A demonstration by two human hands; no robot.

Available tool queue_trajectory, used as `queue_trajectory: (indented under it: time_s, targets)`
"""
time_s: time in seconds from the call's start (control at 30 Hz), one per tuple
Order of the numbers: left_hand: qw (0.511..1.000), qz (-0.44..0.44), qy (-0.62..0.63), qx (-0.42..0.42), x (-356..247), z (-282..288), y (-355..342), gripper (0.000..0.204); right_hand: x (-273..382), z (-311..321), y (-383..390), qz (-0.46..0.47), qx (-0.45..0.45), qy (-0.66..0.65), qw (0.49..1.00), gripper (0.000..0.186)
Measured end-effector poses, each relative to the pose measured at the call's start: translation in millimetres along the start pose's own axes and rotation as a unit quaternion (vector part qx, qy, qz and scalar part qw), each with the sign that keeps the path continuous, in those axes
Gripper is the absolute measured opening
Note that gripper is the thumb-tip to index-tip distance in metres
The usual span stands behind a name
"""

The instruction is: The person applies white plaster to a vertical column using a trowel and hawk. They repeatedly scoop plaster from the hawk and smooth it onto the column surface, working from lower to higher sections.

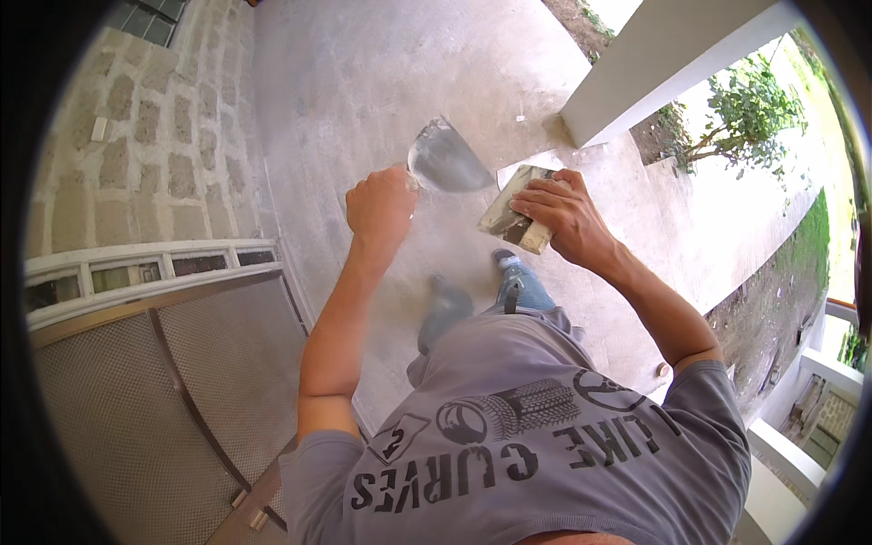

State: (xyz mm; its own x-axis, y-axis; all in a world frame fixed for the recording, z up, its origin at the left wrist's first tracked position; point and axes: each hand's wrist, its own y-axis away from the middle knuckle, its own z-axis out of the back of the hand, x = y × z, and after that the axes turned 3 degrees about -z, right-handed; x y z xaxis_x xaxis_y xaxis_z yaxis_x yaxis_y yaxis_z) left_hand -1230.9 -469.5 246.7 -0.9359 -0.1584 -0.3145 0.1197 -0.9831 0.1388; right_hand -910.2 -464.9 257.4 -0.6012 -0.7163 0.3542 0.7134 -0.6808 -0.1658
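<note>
My left hand (380, 211) is closed in a fist, with the broad, fan-shaped grey blade of a trowel (447, 162) standing out past its thumb side. Its handle is hidden inside the fist. My right hand (574, 218) is wrapped round the wooden grip of a plastering trowel (498, 214), whose flat rectangular metal plate is smeared with pale material. Both tools are held up in front of my body, apart from each other, with the right one a little lower.
Below lies a pale, dusty concrete floor (363, 82). A block wall (150, 136) and a mesh screen door (173, 400) stand on the left. On the right are a square pillar (668, 59), a leafy shrub (749, 113) and a grass strip (790, 272).
</note>
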Motion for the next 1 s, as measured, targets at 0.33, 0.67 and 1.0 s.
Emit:
queue_trajectory:
  time_s: [0.33,0.67,1.0]
  targets:
    - [0.987,-0.138,0.070,-0.043,-48,-18,-23,0.024,19,-15,-1,-0.099,-0.219,-0.125,0.963,0.060]
    - [0.986,-0.153,0.036,0.058,-101,-4,-86,0.029,-140,-6,24,-0.401,-0.193,-0.314,0.839,0.040]
    - [0.944,-0.292,0.014,0.154,-135,-39,-152,0.037,-203,-41,6,-0.455,-0.150,-0.651,0.589,0.046]
